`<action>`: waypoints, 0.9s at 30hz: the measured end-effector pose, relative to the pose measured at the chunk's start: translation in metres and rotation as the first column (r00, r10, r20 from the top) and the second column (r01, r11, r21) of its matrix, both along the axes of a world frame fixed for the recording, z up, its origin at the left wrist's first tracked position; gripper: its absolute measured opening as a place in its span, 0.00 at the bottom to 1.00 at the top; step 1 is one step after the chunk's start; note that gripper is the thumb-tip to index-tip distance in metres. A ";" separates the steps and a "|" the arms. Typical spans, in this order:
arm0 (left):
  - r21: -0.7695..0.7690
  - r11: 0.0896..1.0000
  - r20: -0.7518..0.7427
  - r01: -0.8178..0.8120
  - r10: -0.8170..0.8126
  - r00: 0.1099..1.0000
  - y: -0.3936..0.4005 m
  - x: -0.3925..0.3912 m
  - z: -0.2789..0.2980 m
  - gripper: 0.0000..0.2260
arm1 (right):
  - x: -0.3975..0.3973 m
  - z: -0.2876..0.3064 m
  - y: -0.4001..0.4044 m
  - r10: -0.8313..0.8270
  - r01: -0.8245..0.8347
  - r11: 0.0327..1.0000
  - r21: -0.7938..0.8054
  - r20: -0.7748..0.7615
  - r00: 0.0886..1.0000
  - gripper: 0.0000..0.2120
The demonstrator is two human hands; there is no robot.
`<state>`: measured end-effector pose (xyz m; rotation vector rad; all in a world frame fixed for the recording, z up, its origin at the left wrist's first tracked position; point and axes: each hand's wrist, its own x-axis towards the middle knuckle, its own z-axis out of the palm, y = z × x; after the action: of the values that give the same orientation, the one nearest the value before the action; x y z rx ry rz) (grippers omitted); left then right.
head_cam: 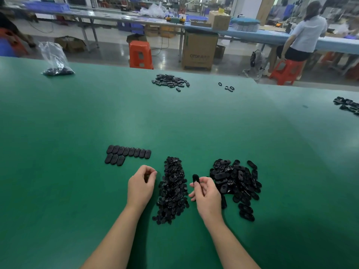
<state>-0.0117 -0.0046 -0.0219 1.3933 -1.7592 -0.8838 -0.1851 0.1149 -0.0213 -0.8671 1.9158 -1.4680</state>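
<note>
Bench note: shell-and-insert pairing on the green table (77, 123)

Right hand (206, 193) pinches one black oval shell (195, 178) upright, ready for fitting. Left hand (141, 183) curls beside the small-parts heap (172, 189) (contents unclear). The shell pile (235, 183) sits within right reach. Beyond, the finished pieces (128, 154) lie in rows, likely for counting.

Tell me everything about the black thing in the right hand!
The black piece is a small flat oval with rounded ends, seemingly plastic. It stands nearly upright, its lower end pinched by the right hand, above the green table, between a pile of tiny black parts and a pile of bigger ovals.
</note>
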 end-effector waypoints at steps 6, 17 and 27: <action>0.054 0.999 -0.058 0.001 0.002 0.998 -0.001 0.004 -0.001 0.07 | -0.003 -0.005 0.000 -0.009 0.012 0.999 0.030 -0.098 0.995 0.04; 0.107 0.994 -0.114 -0.008 0.020 0.993 0.000 0.002 0.000 0.11 | -0.001 -0.003 0.003 0.012 -0.012 1.000 -0.022 0.008 1.000 0.06; 0.125 0.992 -0.124 -0.019 0.034 0.992 0.000 0.000 0.003 0.05 | 0.000 0.001 0.001 -0.001 0.001 1.000 -0.002 0.012 1.000 0.08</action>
<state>-0.0119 -0.0044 -0.0193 1.4034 -1.6113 -1.0580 -0.1853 0.1155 -0.0199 -0.8570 1.9062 -1.4728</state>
